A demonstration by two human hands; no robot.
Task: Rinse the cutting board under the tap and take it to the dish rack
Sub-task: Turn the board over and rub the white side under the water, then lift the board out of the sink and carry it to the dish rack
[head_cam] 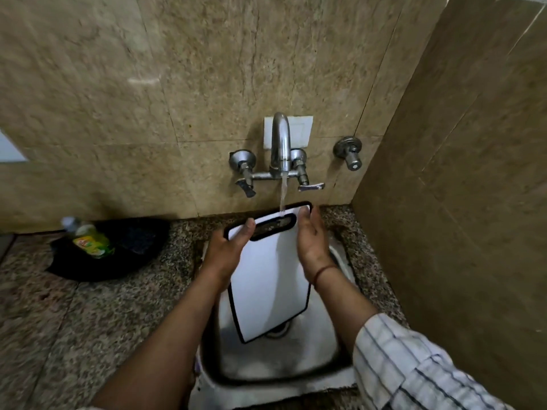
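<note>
A white cutting board [268,279] with a black rim and a slotted handle stands tilted over the steel sink [325,344]. My left hand [228,251] grips its upper left edge by the handle. My right hand [312,242] lies flat against its upper right edge, fingers pointing up. Water runs from the chrome tap [280,143] onto the board's top edge near the handle slot. The board's lower end hangs over the drain. No dish rack is in view.
A green dish soap bottle [88,236] lies in a black bowl [130,247] on the speckled granite counter [88,321] to the left. Tiled walls close the back and the right side. A second valve [349,150] sticks out right of the tap.
</note>
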